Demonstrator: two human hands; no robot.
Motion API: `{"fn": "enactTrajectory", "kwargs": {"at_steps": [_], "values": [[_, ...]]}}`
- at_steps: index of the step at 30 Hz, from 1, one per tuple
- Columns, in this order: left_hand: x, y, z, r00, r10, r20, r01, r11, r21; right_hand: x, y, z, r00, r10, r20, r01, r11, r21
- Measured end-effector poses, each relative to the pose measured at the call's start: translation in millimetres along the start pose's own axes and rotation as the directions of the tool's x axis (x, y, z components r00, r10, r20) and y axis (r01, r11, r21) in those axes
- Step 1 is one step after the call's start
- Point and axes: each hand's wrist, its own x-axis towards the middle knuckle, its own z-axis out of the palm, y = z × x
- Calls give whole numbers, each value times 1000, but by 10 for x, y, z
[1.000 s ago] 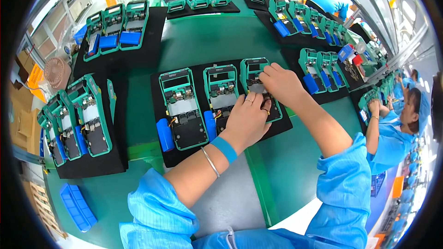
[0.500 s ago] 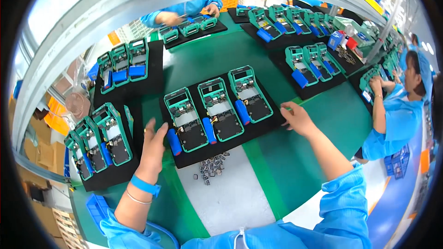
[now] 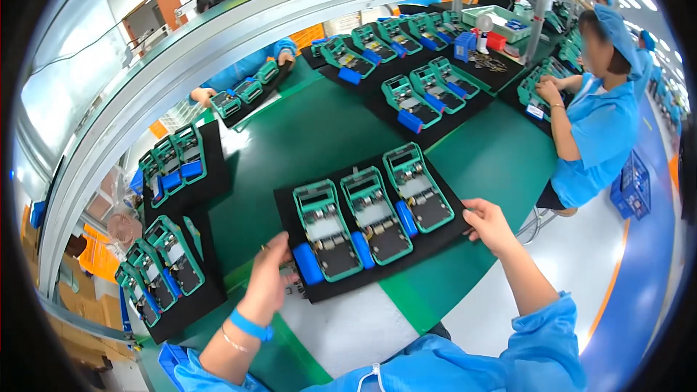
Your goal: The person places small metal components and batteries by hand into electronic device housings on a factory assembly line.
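A black mat bears three upright-framed green device housings, the left one, the middle one and the right one. A blue battery pack sits beside the left housing, and the other two have one each. My left hand is at the mat's left edge, fingers and thumb bent toward it and slightly smeared. At the right edge, my right hand pinches the mat between thumb and fingers. Small loose parts show beside my left hand; most are hidden.
More mats with similar housings lie at left, far left and far right. Across the green table, another person's hands hold a loaded mat. A co-worker works at right. A metal beam spans overhead.
My hands have reached the mat's edges, and it has shifted toward me and to the right, over the loose parts. The person opposite now holds the far mat tilted. My view has turned.
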Motion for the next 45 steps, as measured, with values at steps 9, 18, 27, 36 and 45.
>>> {"fn": "enactTrajectory", "kwargs": {"at_steps": [9, 18, 27, 36, 45], "values": [[-662, -181, 431, 990, -48, 130, 50, 999, -6, -386, 149, -515, 996, 73, -56, -74, 997, -31], [-657, -284, 872, 952, -92, 293, 128, 986, -106, -419, 336, -936, 943, 52, -330, -34, 998, 60], [33, -682, 2264, 812, 76, 579, 81, 967, -240, -184, 356, -799, 704, -631, -325, 228, 634, -739], [238, -479, 2338, 710, 47, 703, 151, 964, -217, -256, 241, -187, 801, -586, 121, 340, 281, -897], [-37, -606, 1192, 786, 95, 611, 30, 981, -191, -100, 117, -132, 791, -612, -16, 129, 192, -973]]}}
